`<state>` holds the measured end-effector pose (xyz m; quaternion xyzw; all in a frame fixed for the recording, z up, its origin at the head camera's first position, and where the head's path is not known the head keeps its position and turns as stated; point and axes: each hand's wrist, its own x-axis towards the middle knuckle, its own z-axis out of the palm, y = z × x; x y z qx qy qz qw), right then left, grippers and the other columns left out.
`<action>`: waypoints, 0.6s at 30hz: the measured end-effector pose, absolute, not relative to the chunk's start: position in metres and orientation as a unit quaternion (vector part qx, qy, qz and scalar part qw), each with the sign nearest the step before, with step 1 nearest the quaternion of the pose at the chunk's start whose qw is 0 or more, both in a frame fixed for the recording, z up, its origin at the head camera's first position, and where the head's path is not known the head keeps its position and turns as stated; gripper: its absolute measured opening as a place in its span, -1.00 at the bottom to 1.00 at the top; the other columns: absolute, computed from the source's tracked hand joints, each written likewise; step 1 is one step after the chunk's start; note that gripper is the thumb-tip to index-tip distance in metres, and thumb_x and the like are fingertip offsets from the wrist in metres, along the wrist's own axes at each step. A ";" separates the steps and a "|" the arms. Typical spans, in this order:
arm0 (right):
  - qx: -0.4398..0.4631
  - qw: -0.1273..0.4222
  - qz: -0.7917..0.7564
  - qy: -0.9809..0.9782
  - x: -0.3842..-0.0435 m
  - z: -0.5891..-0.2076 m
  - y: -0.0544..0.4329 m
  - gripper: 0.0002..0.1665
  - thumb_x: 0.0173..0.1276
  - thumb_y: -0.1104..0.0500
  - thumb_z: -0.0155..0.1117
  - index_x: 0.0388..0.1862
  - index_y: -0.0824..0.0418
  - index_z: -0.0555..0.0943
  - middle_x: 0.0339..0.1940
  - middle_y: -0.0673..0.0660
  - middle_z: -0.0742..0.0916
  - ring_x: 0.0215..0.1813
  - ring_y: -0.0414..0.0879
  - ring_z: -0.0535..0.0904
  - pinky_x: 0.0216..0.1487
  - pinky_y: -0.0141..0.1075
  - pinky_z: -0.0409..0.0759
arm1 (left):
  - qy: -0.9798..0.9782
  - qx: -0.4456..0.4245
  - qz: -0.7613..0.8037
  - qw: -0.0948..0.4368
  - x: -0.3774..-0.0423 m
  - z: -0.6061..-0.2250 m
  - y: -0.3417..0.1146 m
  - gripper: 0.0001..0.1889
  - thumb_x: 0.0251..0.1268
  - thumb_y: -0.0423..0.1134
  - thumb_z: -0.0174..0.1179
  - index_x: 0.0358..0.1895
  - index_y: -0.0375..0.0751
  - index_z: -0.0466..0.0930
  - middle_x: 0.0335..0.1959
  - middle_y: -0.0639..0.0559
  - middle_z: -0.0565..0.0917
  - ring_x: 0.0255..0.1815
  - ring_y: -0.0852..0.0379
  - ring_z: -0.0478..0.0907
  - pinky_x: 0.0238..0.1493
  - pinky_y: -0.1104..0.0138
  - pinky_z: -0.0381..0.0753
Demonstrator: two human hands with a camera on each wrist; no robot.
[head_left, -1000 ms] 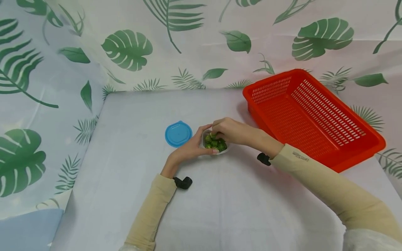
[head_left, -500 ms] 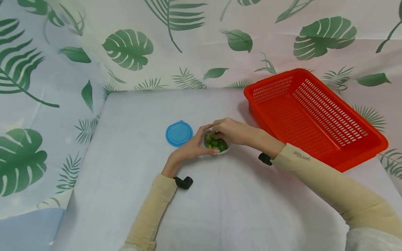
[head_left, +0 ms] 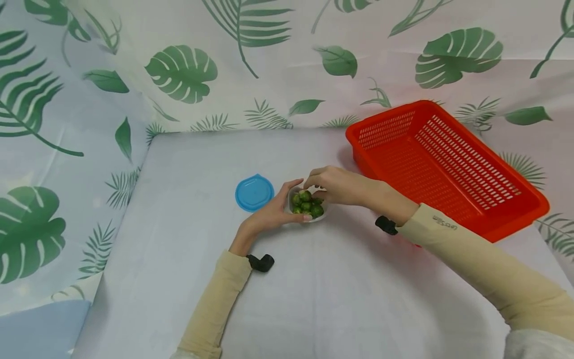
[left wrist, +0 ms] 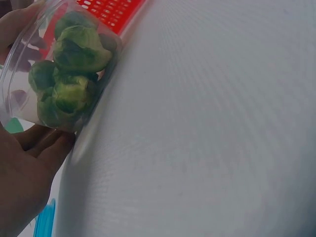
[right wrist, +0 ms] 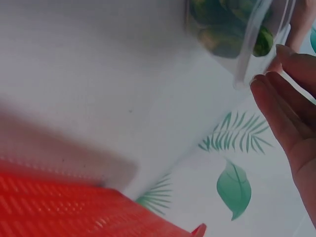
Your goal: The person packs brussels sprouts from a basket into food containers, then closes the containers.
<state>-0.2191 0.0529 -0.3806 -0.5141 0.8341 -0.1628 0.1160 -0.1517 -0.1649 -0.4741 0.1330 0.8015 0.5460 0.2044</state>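
Note:
A small clear plastic container [head_left: 319, 217] of green Brussels sprouts [head_left: 316, 211] sits on the table in the middle of the head view. My left hand [head_left: 269, 213] holds it from the left, thumb at the near side and fingers round the far side. In the left wrist view several sprouts [left wrist: 81, 49] show through the clear wall. Over the container's right side is my right hand [head_left: 341, 186], fingers loosely bent, with nothing seen held. The right wrist view shows its thumb and fingertips [right wrist: 259, 81] apart at the container's rim [right wrist: 252, 44].
A round blue lid [head_left: 254, 193] lies flat on the table, left of the container. At the back right stands a large red perforated basket [head_left: 412, 162], near my right forearm. A leaf-print backdrop [head_left: 278, 50] rises behind the white-covered table [head_left: 193, 174].
My right hand was reaching down among the sprouts with bunched fingers; now it has lifted slightly and its fingers have spread. My left hand has stayed on the container.

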 end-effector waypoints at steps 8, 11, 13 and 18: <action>-0.507 0.114 -0.153 0.840 -0.215 -0.370 0.062 -0.64 0.27 0.32 0.51 0.07 0.28 0.76 0.01 0.22 0.80 0.03 0.11 0.76 0.05 -0.09 0.73 | 0.805 0.129 0.540 0.207 -0.151 -0.472 -0.164 0.02 0.28 0.07 0.42 0.67 0.25 -0.10 0.69 0.03 0.00 0.69 -0.05 -0.03 0.55 -0.16 0.15; -0.503 0.105 -0.145 0.845 -0.213 -0.365 0.065 -0.66 0.28 0.31 0.51 0.05 0.26 0.77 0.01 0.20 0.80 0.06 0.10 0.75 0.06 -0.08 0.73 | 0.802 0.131 0.545 0.206 -0.151 -0.474 -0.164 0.03 0.28 0.08 0.42 0.67 0.23 -0.09 0.69 0.04 -0.02 0.69 -0.04 -0.03 0.55 -0.16 0.16; -0.503 0.097 -0.143 0.847 -0.212 -0.362 0.066 -0.67 0.28 0.30 0.52 0.04 0.24 0.77 0.00 0.18 0.80 0.05 0.08 0.74 0.06 -0.08 0.73 | 0.800 0.132 0.549 0.205 -0.152 -0.475 -0.164 0.03 0.28 0.08 0.42 0.67 0.22 -0.09 0.69 0.04 -0.02 0.69 -0.04 -0.03 0.55 -0.17 0.15; -0.503 0.080 -0.166 0.844 -0.214 -0.351 0.072 -0.69 0.27 0.30 0.52 0.01 0.22 0.78 -0.04 0.17 0.80 0.00 0.06 0.74 0.04 -0.08 0.73 | 0.798 0.130 0.550 0.209 -0.151 -0.474 -0.165 0.04 0.27 0.05 0.43 0.67 0.23 -0.10 0.68 -0.01 0.02 0.68 -0.06 0.00 0.55 -0.17 0.15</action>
